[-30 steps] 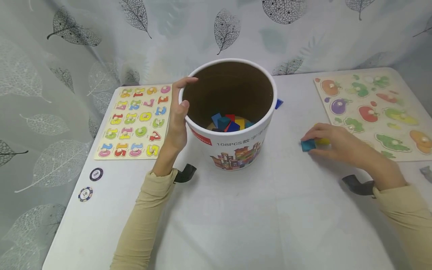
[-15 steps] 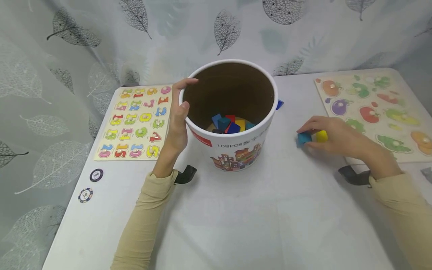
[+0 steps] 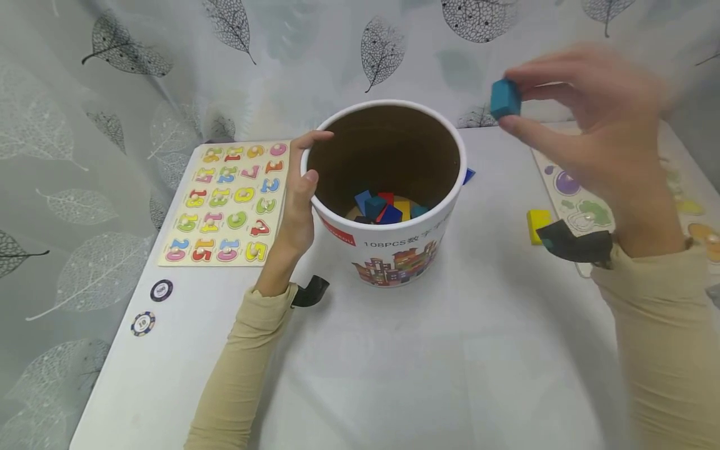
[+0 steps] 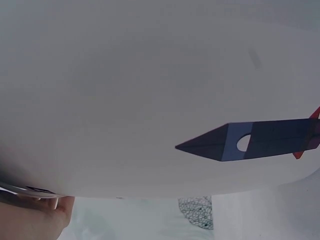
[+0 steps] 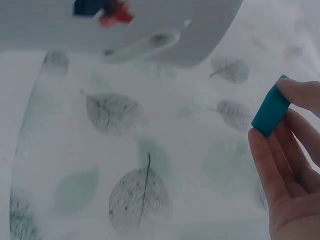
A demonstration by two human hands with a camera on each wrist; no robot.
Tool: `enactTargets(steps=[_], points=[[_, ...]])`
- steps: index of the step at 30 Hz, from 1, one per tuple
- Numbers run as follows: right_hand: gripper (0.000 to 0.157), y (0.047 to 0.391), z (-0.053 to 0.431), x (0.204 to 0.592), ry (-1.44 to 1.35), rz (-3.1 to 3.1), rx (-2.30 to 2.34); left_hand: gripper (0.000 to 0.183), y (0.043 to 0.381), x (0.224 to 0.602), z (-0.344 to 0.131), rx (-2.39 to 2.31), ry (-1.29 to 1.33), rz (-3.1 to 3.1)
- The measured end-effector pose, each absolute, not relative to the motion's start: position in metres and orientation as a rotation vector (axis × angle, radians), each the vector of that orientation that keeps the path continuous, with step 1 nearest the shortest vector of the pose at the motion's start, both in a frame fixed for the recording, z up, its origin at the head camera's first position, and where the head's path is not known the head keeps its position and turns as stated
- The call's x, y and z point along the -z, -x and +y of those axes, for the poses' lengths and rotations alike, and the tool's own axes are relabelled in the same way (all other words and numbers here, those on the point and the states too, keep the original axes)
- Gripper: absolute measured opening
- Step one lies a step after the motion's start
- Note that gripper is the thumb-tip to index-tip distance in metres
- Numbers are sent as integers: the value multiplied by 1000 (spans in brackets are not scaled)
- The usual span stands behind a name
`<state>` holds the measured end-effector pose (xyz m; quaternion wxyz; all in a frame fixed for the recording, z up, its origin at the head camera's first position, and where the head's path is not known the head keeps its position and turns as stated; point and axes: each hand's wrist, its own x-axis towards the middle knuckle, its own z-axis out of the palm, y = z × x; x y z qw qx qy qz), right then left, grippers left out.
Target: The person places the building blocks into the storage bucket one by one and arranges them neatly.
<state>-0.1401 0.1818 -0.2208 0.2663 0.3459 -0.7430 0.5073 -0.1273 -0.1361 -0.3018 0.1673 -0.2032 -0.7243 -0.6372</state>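
A large white bucket (image 3: 388, 250) with a printed town picture stands upright on the table, several coloured blocks (image 3: 388, 209) at its bottom. My left hand (image 3: 298, 206) grips its left rim, thumb and a finger over the edge; in the left wrist view that hand (image 4: 42, 217) shows at the lower left corner beside the bucket wall (image 4: 130, 100). Raised to the right of the bucket, my right hand (image 3: 596, 119) pinches a teal block (image 3: 505, 99) between thumb and fingertips. The right wrist view shows the same teal block (image 5: 271, 107) in the fingers of that hand (image 5: 295, 190).
A yellow block (image 3: 539, 226) lies right of the bucket, by a vegetable puzzle board (image 3: 579, 250). Behind the bucket's right side peeks a blue piece (image 3: 469, 175). At left are a number puzzle board (image 3: 222, 206) and two chips, one black (image 3: 161, 290), one blue-and-white (image 3: 143, 324).
My right hand has lifted the teal block off the table, up and away toward the curtain, leaving the yellow block behind. The left hand keeps its place on the rim.
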Motion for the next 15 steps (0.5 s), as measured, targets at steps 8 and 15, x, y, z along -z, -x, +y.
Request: enactTargets(steps=[8, 15], points=[[49, 130, 132, 227, -1164, -2090, -1421, 98, 128, 303, -136, 1831, 611, -2047], [49, 126, 121, 234, -1186, -2122, -1421, 99, 128, 302, -137, 1845, 596, -2047]])
